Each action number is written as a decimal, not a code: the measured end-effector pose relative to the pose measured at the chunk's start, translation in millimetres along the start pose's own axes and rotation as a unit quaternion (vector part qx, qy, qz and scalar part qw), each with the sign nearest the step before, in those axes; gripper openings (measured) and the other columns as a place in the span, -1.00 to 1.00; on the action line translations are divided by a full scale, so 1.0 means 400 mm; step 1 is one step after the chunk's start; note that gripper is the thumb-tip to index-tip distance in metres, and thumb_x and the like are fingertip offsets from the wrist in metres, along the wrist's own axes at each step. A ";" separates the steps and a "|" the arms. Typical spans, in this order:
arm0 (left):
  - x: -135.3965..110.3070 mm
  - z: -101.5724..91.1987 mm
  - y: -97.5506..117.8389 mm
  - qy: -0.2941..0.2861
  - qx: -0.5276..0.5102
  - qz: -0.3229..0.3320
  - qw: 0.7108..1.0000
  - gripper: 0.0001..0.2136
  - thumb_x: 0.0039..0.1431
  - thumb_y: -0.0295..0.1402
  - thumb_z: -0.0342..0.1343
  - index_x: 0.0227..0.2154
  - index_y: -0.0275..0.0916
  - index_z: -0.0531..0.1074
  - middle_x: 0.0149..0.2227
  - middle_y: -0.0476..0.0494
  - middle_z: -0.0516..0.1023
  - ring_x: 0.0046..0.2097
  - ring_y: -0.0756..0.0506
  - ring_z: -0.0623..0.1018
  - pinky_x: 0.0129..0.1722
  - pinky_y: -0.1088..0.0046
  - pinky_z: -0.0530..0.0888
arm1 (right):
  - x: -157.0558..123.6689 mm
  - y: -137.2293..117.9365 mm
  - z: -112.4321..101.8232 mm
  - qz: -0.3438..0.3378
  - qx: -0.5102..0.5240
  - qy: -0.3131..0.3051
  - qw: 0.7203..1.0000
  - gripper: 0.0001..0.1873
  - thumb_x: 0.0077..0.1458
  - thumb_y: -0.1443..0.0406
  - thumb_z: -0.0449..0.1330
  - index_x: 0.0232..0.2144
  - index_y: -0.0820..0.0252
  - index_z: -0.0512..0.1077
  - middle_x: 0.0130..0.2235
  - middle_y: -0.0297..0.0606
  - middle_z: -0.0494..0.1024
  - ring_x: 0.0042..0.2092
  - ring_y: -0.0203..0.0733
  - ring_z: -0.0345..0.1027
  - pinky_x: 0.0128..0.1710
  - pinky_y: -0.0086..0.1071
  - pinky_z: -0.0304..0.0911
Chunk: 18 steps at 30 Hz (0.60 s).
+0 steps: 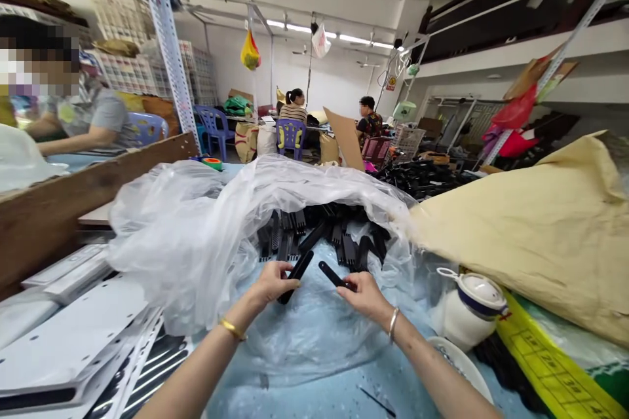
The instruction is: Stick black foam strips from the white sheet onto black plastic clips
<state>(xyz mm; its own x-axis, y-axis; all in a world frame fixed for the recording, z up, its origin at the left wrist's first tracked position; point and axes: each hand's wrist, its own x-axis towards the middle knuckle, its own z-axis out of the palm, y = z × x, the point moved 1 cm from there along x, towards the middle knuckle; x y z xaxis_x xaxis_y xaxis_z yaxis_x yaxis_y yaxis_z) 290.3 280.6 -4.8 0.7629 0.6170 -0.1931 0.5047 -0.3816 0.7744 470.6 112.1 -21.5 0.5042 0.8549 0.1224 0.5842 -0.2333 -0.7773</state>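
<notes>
My left hand (273,283) pinches a long black plastic piece (301,273) with rounded ends between thumb and fingers. In my right hand (367,298) is a second slim black plastic strip (330,272), with a small hole near its far tip. The two pieces are held apart, both slanting over a clear plastic bag (206,236) spread on the blue tabletop (289,399). Just beyond my hands, inside the bag's mouth, lies a heap of black plastic parts (346,250), some with toothed ends.
White punched panels (73,334) are stacked at left beside a wooden board (108,193). To the right stand a lidded white mug (466,317), a bowl (464,366) and a large tan sack (531,209). A thin black rod (377,400) lies near me. Several people sit working beyond.
</notes>
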 end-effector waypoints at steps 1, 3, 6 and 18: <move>-0.011 -0.007 0.001 -0.006 -0.029 0.005 1.000 -0.74 0.22 -0.31 0.16 -0.09 -0.35 0.44 -0.39 -0.03 0.49 -0.39 -0.05 0.51 -0.37 0.41 0.47 | -0.011 -0.011 -0.005 -0.007 0.012 -0.019 1.000 -0.83 -0.07 0.28 0.22 -0.61 0.24 0.48 -0.67 -0.48 0.24 -0.58 -0.36 0.06 -0.55 -0.47 -0.06; -0.045 -0.018 0.005 -0.017 -0.084 0.017 0.996 -0.67 0.12 -0.28 0.16 -0.10 -0.38 0.45 -0.51 0.04 0.40 -0.47 -0.03 0.44 -0.46 0.48 0.37 | -0.044 -0.037 -0.012 -0.020 0.022 -0.065 0.997 -0.78 0.00 0.25 0.15 -0.58 0.24 0.47 -0.63 -0.45 0.27 -0.56 -0.35 0.07 -0.55 -0.47 -0.06; -0.113 -0.028 0.012 -0.045 -0.147 0.030 0.988 -0.57 0.00 -0.14 0.15 -0.15 -0.37 0.49 -0.52 0.03 0.39 -0.47 -0.03 0.39 -0.49 0.49 0.30 | -0.119 -0.078 -0.016 -0.035 0.027 -0.125 0.991 -0.69 0.08 0.22 0.08 -0.63 0.22 0.40 -0.65 -0.44 0.22 -0.57 -0.35 0.05 -0.58 -0.48 -0.09; -0.363 0.135 0.017 -0.201 -0.041 0.050 0.977 -0.79 0.00 -0.23 0.18 -0.61 -0.24 0.45 -0.65 0.05 0.28 -0.50 -0.04 0.30 -0.46 0.46 0.29 | -0.413 0.056 0.268 -0.369 -0.376 -0.127 0.841 -0.58 0.12 0.00 0.19 -0.58 0.18 0.40 -0.54 -0.24 0.41 -0.47 -0.14 0.27 -0.47 -0.33 0.20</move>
<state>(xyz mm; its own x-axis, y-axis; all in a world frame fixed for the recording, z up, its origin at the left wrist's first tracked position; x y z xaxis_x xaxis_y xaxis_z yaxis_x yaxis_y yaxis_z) 204.9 151.3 -4.1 0.9123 0.2521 -0.3226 0.3977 -0.3587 0.8445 332.3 15.2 -125.2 -0.2669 0.9446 0.1908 0.9635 0.2575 0.0730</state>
